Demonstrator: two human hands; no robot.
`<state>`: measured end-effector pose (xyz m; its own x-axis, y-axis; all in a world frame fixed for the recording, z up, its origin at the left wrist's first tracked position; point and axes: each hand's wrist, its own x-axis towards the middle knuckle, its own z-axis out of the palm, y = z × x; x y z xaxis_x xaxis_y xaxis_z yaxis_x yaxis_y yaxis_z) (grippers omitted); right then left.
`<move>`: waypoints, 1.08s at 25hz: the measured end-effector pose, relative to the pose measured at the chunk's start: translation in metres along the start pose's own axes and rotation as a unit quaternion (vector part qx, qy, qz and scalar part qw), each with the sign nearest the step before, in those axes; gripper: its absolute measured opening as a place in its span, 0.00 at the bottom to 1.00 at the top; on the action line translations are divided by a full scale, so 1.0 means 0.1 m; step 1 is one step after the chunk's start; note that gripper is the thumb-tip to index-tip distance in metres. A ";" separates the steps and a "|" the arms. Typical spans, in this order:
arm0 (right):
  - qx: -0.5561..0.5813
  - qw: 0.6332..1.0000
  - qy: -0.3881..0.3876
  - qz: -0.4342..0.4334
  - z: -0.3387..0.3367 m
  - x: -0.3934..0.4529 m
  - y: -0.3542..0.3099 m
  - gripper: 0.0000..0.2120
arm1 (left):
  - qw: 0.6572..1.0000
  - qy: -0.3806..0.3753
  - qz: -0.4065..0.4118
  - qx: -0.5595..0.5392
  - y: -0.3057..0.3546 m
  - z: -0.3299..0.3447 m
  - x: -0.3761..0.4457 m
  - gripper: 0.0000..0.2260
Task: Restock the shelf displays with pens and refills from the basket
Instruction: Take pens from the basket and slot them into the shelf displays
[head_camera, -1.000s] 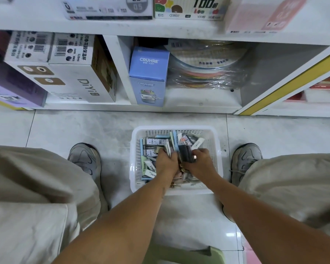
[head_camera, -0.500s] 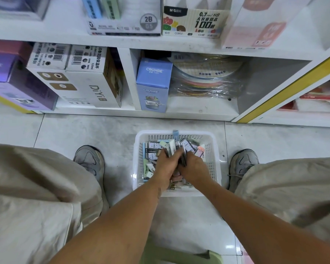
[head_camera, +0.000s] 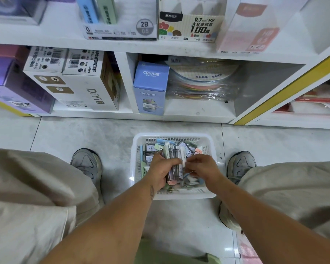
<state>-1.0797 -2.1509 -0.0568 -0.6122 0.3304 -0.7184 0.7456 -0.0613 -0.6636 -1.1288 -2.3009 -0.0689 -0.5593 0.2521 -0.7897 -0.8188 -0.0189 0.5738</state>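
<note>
1. Fingers (head_camera: 176,162) of the left hand (head_camera: 161,169) curl round a stack of slim refill packs (head_camera: 175,169), held on edge just above the basket (head_camera: 211,144); the right hand (head_camera: 203,167), close beside it, pinches a small white pack (head_camera: 183,161) at the stack's near face, fingers narrowly closed.
2. Both hands hover over the middle of the basket, which sits on the tiled floor (head_camera: 111,134) between the two grey shoes (head_camera: 87,163).
3. Judging by progress, the job looks early: the basket holds plenty of packs, the gathered bundle has not left it, and the display boxes (head_camera: 189,27) on the shelf (head_camera: 179,47) well beyond the basket's far rim show open slots.
4. What remains, as I read it, is lifting the bundle to those displays and repeating for the rest.
5. Packs are flat, rectangular, glossy plastic cases in pastel blue, green, pink and clear, likely slippery against one another.
6. Basket walls are white rigid plastic, perforated in a fine grid, with rounded corners.
7. Display boxes are printed cardboard; the shelf is smooth white board; the floor is polished, pale grey tile.
</note>
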 end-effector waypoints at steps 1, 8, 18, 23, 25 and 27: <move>-0.029 0.999 0.034 0.001 -0.02 0.02 0.00 0.05 | 1.000 -0.005 -0.006 -0.003 0.02 -0.01 -0.01 0.18; 0.001 0.993 -0.096 -0.064 -0.13 -0.25 -0.62 0.10 | 0.992 -0.121 0.026 0.030 0.49 -0.04 -0.27 0.20; -0.016 0.958 -0.072 -0.277 -0.60 -1.33 -2.29 0.12 | 0.965 -0.209 0.115 0.106 2.08 0.31 -1.50 0.09; 0.028 0.919 -0.020 -0.392 -0.93 -1.84 -3.01 0.06 | 0.963 -0.200 0.138 0.119 2.81 0.37 -2.14 0.13; 0.032 0.901 0.008 -0.432 -1.08 -1.95 -3.27 0.05 | 0.966 -0.189 0.157 0.085 3.03 0.43 -2.30 0.12; 0.019 0.887 0.045 -0.460 -1.17 -1.98 -3.47 0.04 | 0.967 -0.180 0.174 0.047 3.21 0.50 -2.37 0.08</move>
<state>-1.1864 -2.0850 0.3406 -0.9320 0.3306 0.1485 -0.0683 0.2423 -0.9678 -1.2525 -2.3182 0.3131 -0.7033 0.5675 -0.4281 -0.5639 -0.0788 0.8221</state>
